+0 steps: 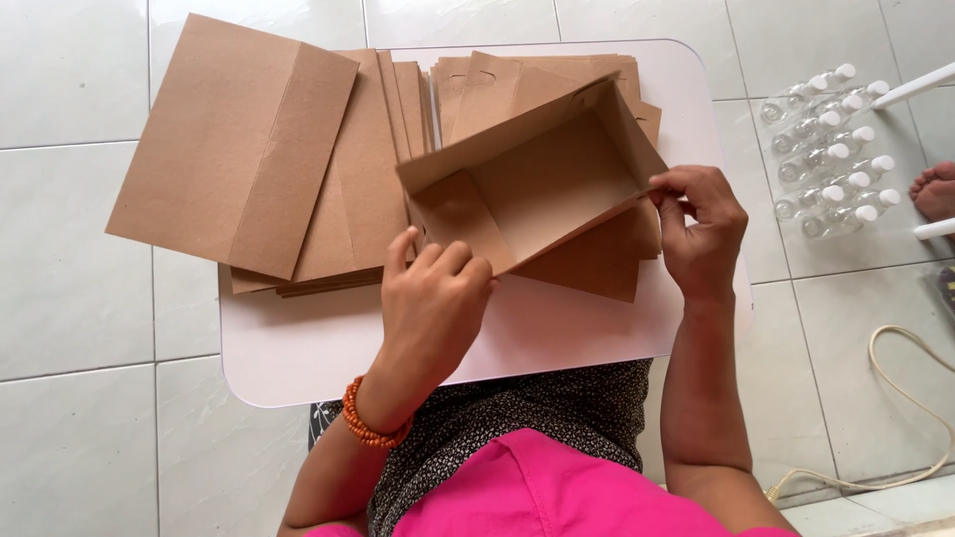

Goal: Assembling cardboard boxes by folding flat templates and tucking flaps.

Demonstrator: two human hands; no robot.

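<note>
A brown cardboard box (542, 179), partly folded into shape with its open side facing me, is held over a small white table (298, 348). My left hand (433, 293) grips the box's near left corner, fingers curled over the flap. At the box's right edge, my right hand (701, 224) pinches the side flap. An orange bead bracelet (370, 423) circles my left wrist. Flat brown cardboard blanks (259, 149) lie stacked on the left part of the table, and another stack (607, 254) sits under the box.
Several clear plastic bottles with white caps (831, 149) lie on the white tiled floor to the right. A bare foot (935, 189) of another person shows at the right edge. A pale cord (910, 398) curls on the floor at lower right.
</note>
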